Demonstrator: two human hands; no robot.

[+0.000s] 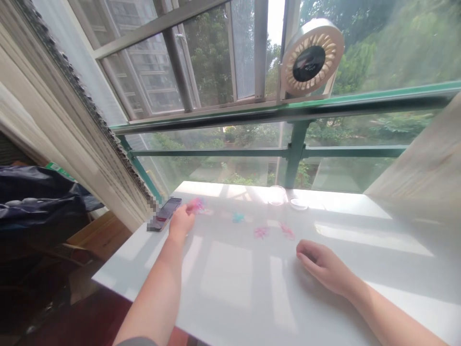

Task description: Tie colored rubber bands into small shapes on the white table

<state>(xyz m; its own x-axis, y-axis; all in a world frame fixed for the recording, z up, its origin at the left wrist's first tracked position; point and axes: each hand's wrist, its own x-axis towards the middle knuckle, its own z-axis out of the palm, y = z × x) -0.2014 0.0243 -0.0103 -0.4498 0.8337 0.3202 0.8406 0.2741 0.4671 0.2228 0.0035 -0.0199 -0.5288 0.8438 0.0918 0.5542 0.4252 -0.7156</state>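
Left hand [182, 222] pinches a pink-purple piece [198, 205] left of the teal piece [238, 217].
Right of the teal piece lie a purplish piece [261, 232] and a pink piece [287, 231]; farther right, the right hand [320, 264] is relaxed, loosely curled.

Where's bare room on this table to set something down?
On the white table, the near middle, between your left hand and right hand, is bare; so is the right side, beyond the right hand. Crowded: mid-table with teal and pink pieces, and the left edge by the phone.
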